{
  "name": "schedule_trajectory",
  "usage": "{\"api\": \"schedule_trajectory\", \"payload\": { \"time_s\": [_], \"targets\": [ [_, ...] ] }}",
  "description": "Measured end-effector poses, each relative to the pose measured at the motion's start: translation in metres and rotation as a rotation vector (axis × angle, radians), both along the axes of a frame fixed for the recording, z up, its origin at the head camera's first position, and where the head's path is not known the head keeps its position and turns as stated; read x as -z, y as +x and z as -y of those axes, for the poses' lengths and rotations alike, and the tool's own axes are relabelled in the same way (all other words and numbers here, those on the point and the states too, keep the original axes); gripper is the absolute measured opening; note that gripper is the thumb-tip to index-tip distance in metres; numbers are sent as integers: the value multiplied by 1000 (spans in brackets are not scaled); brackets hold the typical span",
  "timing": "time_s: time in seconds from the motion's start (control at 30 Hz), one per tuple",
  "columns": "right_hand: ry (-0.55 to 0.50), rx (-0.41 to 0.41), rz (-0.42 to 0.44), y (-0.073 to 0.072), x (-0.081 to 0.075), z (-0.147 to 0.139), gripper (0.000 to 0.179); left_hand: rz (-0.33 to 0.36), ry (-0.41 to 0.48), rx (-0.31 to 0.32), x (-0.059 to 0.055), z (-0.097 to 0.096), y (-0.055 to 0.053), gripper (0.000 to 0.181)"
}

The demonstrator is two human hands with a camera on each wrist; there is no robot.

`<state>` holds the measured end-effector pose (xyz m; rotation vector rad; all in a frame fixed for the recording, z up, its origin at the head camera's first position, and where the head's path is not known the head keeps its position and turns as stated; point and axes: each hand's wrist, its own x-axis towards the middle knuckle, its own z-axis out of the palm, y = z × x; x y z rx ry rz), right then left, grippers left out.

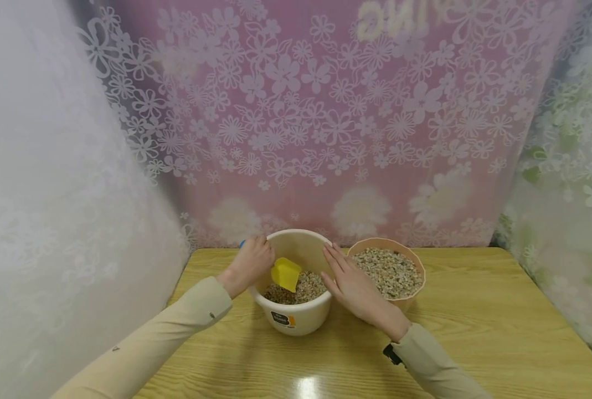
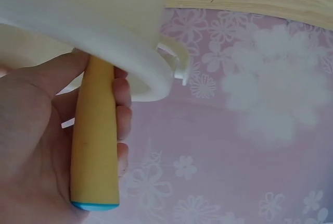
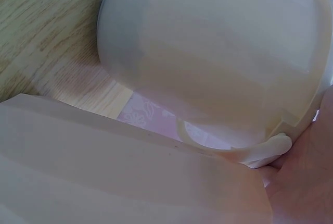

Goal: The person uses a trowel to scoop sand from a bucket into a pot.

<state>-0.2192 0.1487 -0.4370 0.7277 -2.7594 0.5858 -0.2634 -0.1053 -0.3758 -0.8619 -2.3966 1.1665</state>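
A white plastic bucket (image 1: 305,320) stands upright with small mixed-colour pebbles (image 1: 309,287) in its lower part. My left hand (image 1: 253,261), at the bucket's left rim, grips a toy shovel by its thick yellow handle (image 2: 96,135), which ends in a blue cap. Inside the bucket, the shovel's yellow blade (image 1: 286,274) tilts down over the pebbles. My right hand (image 1: 358,288) rests on the right rim with its fingers stretched out and the thumb spread apart. Part of the bucket's pale handle (image 3: 265,150) shows beside that palm.
Close by on the right, a peach pot with a wavy rim (image 1: 422,266) holds more pebbles nearly to its top. Both containers stand on a wood-grain table (image 1: 475,332). A pink flowered curtain (image 1: 296,138) hangs behind, with pale curtains on both sides.
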Motion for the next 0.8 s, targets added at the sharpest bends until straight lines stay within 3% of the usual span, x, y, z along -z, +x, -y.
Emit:
{"api": "schedule_trajectory", "payload": {
  "time_s": [0.13,0.37,0.63,0.8],
  "targets": [
    [-3,-4,0,-1,0,0,65,21,-28,-50,-1,-8,2,23],
    [-3,-17,6,-2,3,1,66,76,-102,-128,4,-17,3,45],
    [58,-5,-40,-2,1,2,65,62,-137,-122,10,-17,-6,55],
    [104,-1,-59,-2,-1,1,66,79,-100,-107,13,-19,-10,52]
  ]
}}
